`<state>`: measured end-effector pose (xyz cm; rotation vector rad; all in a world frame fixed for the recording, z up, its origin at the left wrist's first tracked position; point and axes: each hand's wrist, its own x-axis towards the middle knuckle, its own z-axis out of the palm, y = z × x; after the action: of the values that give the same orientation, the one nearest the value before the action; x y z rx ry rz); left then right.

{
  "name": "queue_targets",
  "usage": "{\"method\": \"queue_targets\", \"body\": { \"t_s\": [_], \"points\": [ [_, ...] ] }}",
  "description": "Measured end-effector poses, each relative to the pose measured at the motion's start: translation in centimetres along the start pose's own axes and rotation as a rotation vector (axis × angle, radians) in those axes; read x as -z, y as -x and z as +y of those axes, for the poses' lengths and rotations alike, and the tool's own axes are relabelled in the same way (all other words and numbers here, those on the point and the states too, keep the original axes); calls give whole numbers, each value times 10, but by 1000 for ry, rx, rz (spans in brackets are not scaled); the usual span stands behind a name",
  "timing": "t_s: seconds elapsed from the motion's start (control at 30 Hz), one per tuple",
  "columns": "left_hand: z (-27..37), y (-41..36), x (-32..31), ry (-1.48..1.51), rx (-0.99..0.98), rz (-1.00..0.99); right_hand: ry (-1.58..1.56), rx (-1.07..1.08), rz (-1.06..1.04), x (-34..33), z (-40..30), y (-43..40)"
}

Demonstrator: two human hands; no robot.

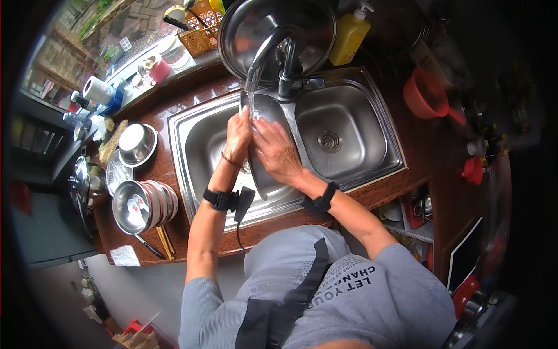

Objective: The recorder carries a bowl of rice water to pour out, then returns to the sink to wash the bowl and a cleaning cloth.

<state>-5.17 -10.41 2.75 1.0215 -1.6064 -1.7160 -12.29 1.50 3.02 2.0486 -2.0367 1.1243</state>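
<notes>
My left hand (238, 134) grips the left rim of a wide, shallow metal vessel or lid (265, 178), which is tilted over the left sink basin (202, 144). My right hand (275, 146) presses against its inner face, fingers spread and slightly blurred. From the chrome faucet (263, 52), a stream of water (251, 99) falls onto the vessel just above my fingers. Both hands hide much of the metal surface, so its exact kind cannot be told. A drain shows partly behind it.
Beside the sink on the left are stacked metal bowls (168, 203), an overturned steel bowl (137, 146), chopsticks (165, 242) and a black-handled utensil (149, 247). A large metal lid (235, 30) leans behind the faucet, near a yellow pump bottle (350, 37). Right lies a red dipper (425, 94).
</notes>
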Motion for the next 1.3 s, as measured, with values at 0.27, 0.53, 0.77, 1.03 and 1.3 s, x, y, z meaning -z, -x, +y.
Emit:
{"method": "queue_targets", "body": {
  "t_s": [0.27, 0.53, 0.77, 1.03, 1.3],
  "points": [
    [4, 44, 44, 39, -140, 152, -38, -11, -3, -22, -16, -49],
    [22, 90, 58, 22, -115, 134, -1251, -394, -142, -58, 70, -69],
    [32, 103, 61, 363, -80, 324, -1136, -831, 18, -97, 108, 8],
    [17, 87, 44, 502, -230, 462, -1671, -1416, -137, -61, 37, 45],
    [21, 70, 7, 557, -198, 568, -841, -456, -340, 56, 3, 41]
  ]
}}
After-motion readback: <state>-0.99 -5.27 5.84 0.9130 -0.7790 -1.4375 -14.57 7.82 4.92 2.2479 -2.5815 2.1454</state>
